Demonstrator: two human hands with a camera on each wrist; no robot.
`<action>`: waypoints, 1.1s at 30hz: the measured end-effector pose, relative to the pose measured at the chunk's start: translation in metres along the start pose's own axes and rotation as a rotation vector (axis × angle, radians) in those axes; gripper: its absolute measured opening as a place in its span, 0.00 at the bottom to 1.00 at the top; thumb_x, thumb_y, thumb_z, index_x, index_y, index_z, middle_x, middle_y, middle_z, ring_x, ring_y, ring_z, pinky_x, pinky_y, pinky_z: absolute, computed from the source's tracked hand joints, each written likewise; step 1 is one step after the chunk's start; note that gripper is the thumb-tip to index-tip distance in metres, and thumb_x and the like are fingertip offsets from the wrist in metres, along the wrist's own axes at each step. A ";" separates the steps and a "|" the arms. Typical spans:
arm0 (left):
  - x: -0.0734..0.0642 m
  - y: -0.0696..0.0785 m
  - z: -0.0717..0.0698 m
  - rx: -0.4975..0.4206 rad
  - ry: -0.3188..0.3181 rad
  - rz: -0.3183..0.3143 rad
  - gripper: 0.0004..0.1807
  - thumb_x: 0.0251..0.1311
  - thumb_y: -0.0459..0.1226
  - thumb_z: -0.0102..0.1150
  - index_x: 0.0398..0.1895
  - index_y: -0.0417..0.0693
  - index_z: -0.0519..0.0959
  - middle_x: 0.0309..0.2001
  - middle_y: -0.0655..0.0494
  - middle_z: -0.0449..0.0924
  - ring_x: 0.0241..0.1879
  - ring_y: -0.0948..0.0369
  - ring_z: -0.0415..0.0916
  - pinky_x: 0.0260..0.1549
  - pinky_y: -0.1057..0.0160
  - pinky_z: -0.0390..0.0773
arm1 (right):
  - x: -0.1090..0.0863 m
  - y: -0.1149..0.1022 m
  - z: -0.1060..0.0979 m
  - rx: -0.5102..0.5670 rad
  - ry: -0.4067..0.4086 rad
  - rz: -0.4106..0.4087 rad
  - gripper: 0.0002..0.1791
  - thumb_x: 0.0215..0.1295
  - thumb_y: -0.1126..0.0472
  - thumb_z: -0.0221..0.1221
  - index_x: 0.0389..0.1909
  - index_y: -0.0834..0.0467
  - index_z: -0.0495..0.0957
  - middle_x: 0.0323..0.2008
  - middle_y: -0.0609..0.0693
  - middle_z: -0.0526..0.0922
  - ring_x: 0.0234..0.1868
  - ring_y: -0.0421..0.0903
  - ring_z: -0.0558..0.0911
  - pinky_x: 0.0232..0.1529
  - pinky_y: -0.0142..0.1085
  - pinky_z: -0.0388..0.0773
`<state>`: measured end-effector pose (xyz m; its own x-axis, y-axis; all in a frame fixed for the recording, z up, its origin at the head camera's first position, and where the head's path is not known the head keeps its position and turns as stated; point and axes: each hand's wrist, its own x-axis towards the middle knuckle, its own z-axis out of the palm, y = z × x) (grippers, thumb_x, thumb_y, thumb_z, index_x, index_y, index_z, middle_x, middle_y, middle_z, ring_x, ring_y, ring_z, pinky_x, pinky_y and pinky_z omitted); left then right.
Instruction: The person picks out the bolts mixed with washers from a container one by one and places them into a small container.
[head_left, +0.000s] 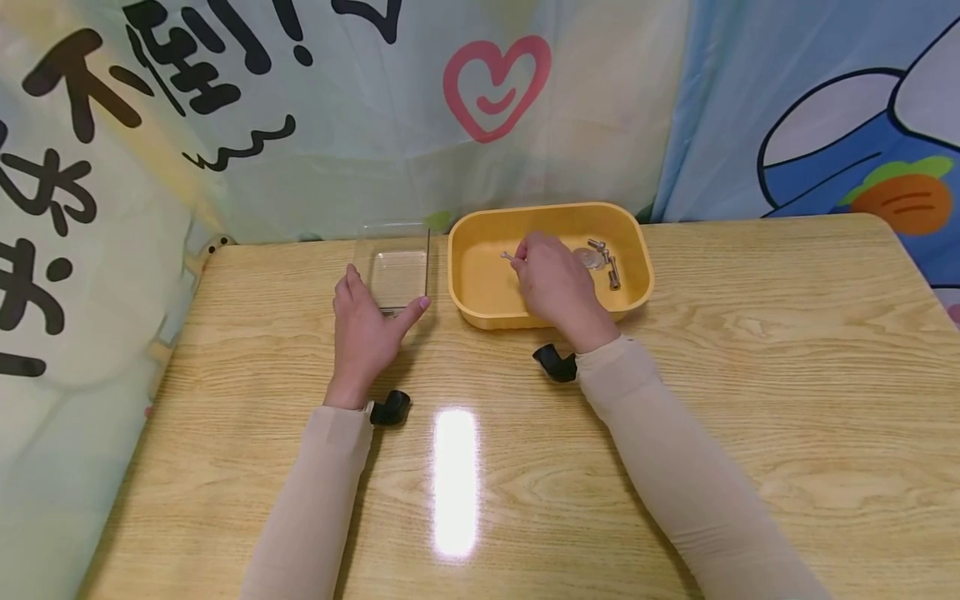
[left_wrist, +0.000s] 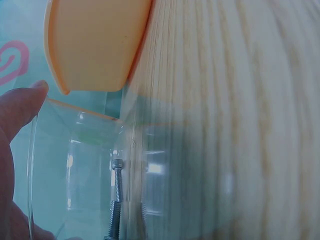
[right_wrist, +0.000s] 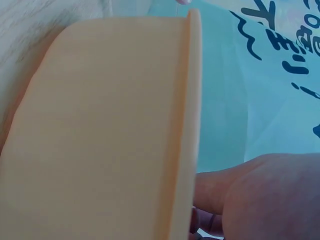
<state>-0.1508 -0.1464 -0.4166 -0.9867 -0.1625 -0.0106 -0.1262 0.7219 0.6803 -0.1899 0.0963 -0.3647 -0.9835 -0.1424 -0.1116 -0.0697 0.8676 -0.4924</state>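
My left hand (head_left: 367, 333) holds the near end of a clear plastic box (head_left: 397, 260), thumb on its right corner and fingers along its left side. In the left wrist view, metal socket-head bolts (left_wrist: 118, 180) show through the box's wall. My right hand (head_left: 555, 279) reaches into a yellow tub (head_left: 480, 319) and pinches a small silver screw (head_left: 506, 255) between thumb and fingertips. Beside that hand in the tub lie several bolts (head_left: 614, 273) and some clear round pieces (head_left: 588, 258). The tub's wall mostly hides the right fingers in the right wrist view.
Box and tub stand side by side at the back of a wooden table (head_left: 480, 467). Right behind them hangs a printed cloth (head_left: 585, 125). Black wrist cameras (head_left: 392, 408) stick out beside both wrists.
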 end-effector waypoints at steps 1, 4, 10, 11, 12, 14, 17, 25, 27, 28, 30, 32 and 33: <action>0.000 0.000 0.000 0.000 0.000 0.001 0.66 0.57 0.64 0.64 0.79 0.31 0.38 0.76 0.32 0.45 0.73 0.41 0.50 0.70 0.46 0.58 | 0.000 -0.001 0.000 0.005 -0.002 0.002 0.11 0.79 0.57 0.50 0.46 0.62 0.74 0.41 0.58 0.77 0.40 0.55 0.75 0.40 0.47 0.72; 0.000 0.000 0.000 0.000 0.000 0.001 0.66 0.56 0.65 0.64 0.79 0.31 0.38 0.75 0.32 0.45 0.73 0.41 0.50 0.70 0.46 0.58 | -0.001 -0.003 0.001 0.021 -0.008 0.004 0.11 0.79 0.57 0.49 0.47 0.62 0.73 0.42 0.58 0.76 0.40 0.54 0.75 0.38 0.46 0.73; 0.000 -0.001 0.000 -0.004 -0.003 -0.003 0.66 0.56 0.65 0.64 0.79 0.32 0.38 0.76 0.32 0.45 0.74 0.41 0.49 0.70 0.46 0.58 | -0.002 -0.007 0.006 0.025 0.002 -0.016 0.11 0.78 0.57 0.51 0.47 0.62 0.74 0.42 0.58 0.77 0.41 0.54 0.75 0.39 0.47 0.74; 0.000 -0.001 0.000 -0.005 -0.004 -0.005 0.67 0.56 0.65 0.64 0.79 0.32 0.38 0.76 0.32 0.45 0.74 0.41 0.49 0.70 0.46 0.58 | -0.002 -0.008 0.007 0.024 0.008 -0.022 0.11 0.78 0.57 0.51 0.46 0.62 0.74 0.41 0.58 0.77 0.41 0.54 0.75 0.39 0.47 0.75; 0.000 -0.001 0.000 -0.005 -0.005 -0.006 0.66 0.57 0.65 0.64 0.79 0.32 0.38 0.76 0.32 0.44 0.74 0.41 0.49 0.70 0.46 0.58 | -0.002 -0.010 0.008 0.022 0.014 -0.027 0.11 0.78 0.57 0.51 0.46 0.62 0.74 0.41 0.58 0.77 0.41 0.55 0.76 0.39 0.47 0.75; 0.000 -0.001 0.001 -0.005 -0.006 -0.007 0.66 0.56 0.65 0.64 0.79 0.32 0.38 0.76 0.32 0.44 0.74 0.41 0.49 0.70 0.46 0.58 | -0.003 -0.012 0.011 0.018 0.022 -0.033 0.11 0.78 0.57 0.51 0.46 0.62 0.74 0.41 0.58 0.77 0.41 0.56 0.75 0.38 0.48 0.75; 0.000 -0.001 0.001 -0.003 -0.006 -0.006 0.66 0.57 0.64 0.64 0.79 0.32 0.38 0.76 0.32 0.44 0.74 0.41 0.49 0.70 0.45 0.58 | -0.005 -0.015 0.013 0.017 0.031 -0.046 0.11 0.78 0.57 0.52 0.46 0.62 0.74 0.42 0.59 0.77 0.41 0.56 0.75 0.36 0.47 0.76; 0.000 -0.001 0.001 -0.005 0.002 0.003 0.66 0.56 0.64 0.64 0.79 0.32 0.38 0.76 0.32 0.45 0.74 0.41 0.49 0.70 0.46 0.57 | -0.007 -0.023 0.019 0.009 0.039 -0.069 0.10 0.78 0.57 0.52 0.46 0.61 0.74 0.40 0.57 0.76 0.36 0.53 0.76 0.32 0.45 0.76; 0.000 0.000 0.001 -0.004 0.003 0.002 0.66 0.56 0.64 0.64 0.79 0.32 0.38 0.76 0.33 0.45 0.74 0.41 0.49 0.70 0.45 0.58 | -0.008 -0.026 0.020 0.008 0.048 -0.074 0.11 0.78 0.57 0.53 0.46 0.61 0.74 0.41 0.57 0.76 0.36 0.53 0.76 0.32 0.45 0.76; 0.000 0.000 0.001 -0.003 0.003 0.001 0.66 0.56 0.64 0.64 0.79 0.32 0.38 0.76 0.33 0.45 0.74 0.41 0.49 0.70 0.46 0.58 | -0.008 -0.027 0.021 0.009 0.052 -0.076 0.10 0.77 0.57 0.53 0.46 0.61 0.75 0.41 0.57 0.76 0.36 0.53 0.76 0.33 0.46 0.76; 0.000 0.000 0.001 -0.001 0.004 -0.002 0.66 0.56 0.65 0.64 0.79 0.32 0.39 0.76 0.33 0.45 0.74 0.41 0.50 0.70 0.46 0.58 | -0.008 -0.030 0.022 0.012 0.060 -0.082 0.10 0.77 0.57 0.53 0.46 0.61 0.75 0.42 0.57 0.76 0.36 0.54 0.77 0.33 0.46 0.76; 0.001 0.000 0.001 0.001 0.005 -0.002 0.66 0.56 0.65 0.64 0.79 0.31 0.39 0.76 0.33 0.45 0.74 0.41 0.50 0.70 0.46 0.58 | -0.008 -0.032 0.024 0.014 0.064 -0.088 0.10 0.77 0.57 0.53 0.46 0.60 0.75 0.42 0.57 0.76 0.36 0.54 0.77 0.33 0.46 0.77; 0.001 0.000 0.001 0.001 0.005 -0.002 0.67 0.56 0.65 0.64 0.79 0.31 0.39 0.76 0.33 0.45 0.74 0.41 0.50 0.70 0.46 0.58 | -0.008 -0.033 0.024 0.015 0.067 -0.091 0.10 0.77 0.57 0.54 0.46 0.60 0.75 0.42 0.56 0.77 0.35 0.53 0.77 0.33 0.46 0.77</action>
<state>-0.1515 -0.1461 -0.4176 -0.9858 -0.1676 -0.0085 -0.1287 0.7224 0.6794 -0.1754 0.0575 -0.3685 -0.9822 -0.1874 -0.0084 -0.1569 0.8451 -0.5111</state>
